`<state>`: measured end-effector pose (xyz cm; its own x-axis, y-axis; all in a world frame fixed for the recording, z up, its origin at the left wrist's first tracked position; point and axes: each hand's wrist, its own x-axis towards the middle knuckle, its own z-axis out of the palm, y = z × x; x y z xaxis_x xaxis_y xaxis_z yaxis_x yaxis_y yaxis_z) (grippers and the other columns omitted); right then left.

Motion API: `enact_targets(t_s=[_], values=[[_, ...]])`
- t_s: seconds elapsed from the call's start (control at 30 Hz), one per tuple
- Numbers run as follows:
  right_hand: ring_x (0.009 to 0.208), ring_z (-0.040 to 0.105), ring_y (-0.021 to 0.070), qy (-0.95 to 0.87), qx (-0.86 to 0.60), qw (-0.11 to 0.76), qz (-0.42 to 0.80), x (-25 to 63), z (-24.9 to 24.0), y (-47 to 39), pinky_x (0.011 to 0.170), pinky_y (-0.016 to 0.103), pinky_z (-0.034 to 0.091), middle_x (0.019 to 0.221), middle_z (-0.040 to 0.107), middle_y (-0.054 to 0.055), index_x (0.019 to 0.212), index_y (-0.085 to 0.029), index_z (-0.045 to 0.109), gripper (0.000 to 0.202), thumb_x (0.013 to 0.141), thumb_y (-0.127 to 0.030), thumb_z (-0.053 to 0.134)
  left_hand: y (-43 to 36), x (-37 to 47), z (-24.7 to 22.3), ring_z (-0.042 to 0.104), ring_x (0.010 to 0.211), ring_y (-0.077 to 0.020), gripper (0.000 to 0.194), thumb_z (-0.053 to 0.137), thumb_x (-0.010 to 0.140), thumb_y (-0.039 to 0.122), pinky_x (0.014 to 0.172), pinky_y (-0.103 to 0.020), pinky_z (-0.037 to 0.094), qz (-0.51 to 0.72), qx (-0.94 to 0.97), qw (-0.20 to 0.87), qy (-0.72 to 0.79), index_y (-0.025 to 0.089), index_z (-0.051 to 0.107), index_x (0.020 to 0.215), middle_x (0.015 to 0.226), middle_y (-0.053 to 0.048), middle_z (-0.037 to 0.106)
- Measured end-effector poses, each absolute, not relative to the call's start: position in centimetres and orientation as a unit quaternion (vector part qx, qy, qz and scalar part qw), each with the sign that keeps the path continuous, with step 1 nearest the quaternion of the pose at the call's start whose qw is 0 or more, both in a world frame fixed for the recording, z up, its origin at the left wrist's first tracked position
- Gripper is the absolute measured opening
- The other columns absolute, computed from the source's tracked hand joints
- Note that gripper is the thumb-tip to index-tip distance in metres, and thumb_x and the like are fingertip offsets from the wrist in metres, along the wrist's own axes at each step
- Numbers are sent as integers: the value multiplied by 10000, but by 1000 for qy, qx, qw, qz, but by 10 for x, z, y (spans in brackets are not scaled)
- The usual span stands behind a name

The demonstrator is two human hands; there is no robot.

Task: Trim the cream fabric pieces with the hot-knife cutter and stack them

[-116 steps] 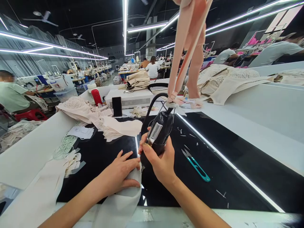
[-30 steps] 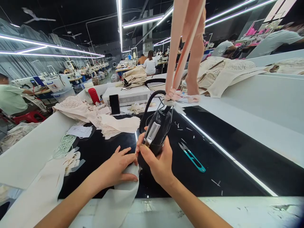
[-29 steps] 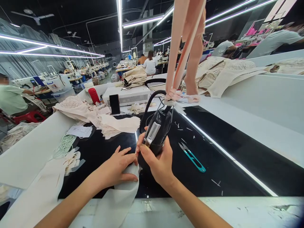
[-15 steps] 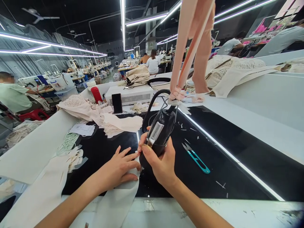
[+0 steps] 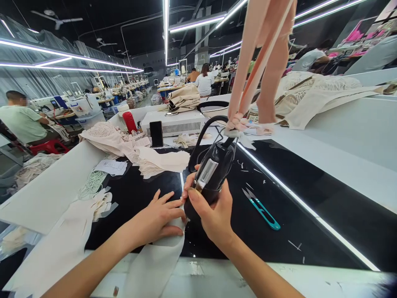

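Wrapped round a black corded hand tool (image 5: 209, 176) with a silver plate, my right hand (image 5: 214, 211) keeps it upright and slightly tilted at the middle of the black work surface (image 5: 248, 231). Just left of the tool, my left hand (image 5: 163, 217) lies with fingers spread on a pale fabric strip (image 5: 159, 260). The strip runs over the front edge, and its far end is hidden by the tool and fingers. Pink fabric strips (image 5: 245, 70) hang above, tied near the tool's cable. Teal thread snips (image 5: 262, 211) lie to the right.
Stacked pale fabric pieces (image 5: 163, 161), a phone (image 5: 156, 133), a red bottle (image 5: 129, 122) and a white box (image 5: 176, 123) sit further back. Green cords (image 5: 93, 182) and cream fabric (image 5: 62, 240) lie left. Lace pieces (image 5: 322, 93) are back right. A person (image 5: 23, 120) sits far left.
The whole view has shifted slightly, so things appear a little further right. Both hands keep nearly the same pose on the tool and strip.
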<state>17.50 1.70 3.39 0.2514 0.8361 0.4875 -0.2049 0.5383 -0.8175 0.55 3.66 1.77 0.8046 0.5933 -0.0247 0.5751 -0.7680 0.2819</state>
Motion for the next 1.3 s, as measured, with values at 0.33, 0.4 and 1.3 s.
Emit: enact_targets(t_s=[0.33, 0.4, 1.3], values=[[649, 608, 133, -495, -305, 727, 365, 177, 34, 13, 671, 318, 574, 813, 645, -43, 1000, -264, 588, 246, 833, -353, 745, 38, 5, 19, 321, 1508, -398, 343, 781, 901, 279, 1135, -814, 192, 38, 934, 175, 310, 293, 671, 1225, 1556, -62, 493], [667, 619, 139, -495, -298, 726, 373, 177, 33, 11, 687, 329, 580, 825, 646, -40, 1015, -267, 587, 261, 834, -363, 749, 37, 5, 20, 328, 1505, -397, 345, 787, 897, 286, 1135, -815, 186, 39, 932, 182, 311, 293, 673, 1223, 1570, -63, 474], [562, 612, 139, -506, -290, 723, 370, 193, 51, 9, 510, 279, 553, 770, 661, -45, 1082, -287, 578, 302, 845, -310, 765, -16, -18, -10, 630, 1171, -223, 430, 490, 937, -52, 1093, -449, 497, 154, 933, 13, 326, 225, 586, 1251, 1233, -56, 656]])
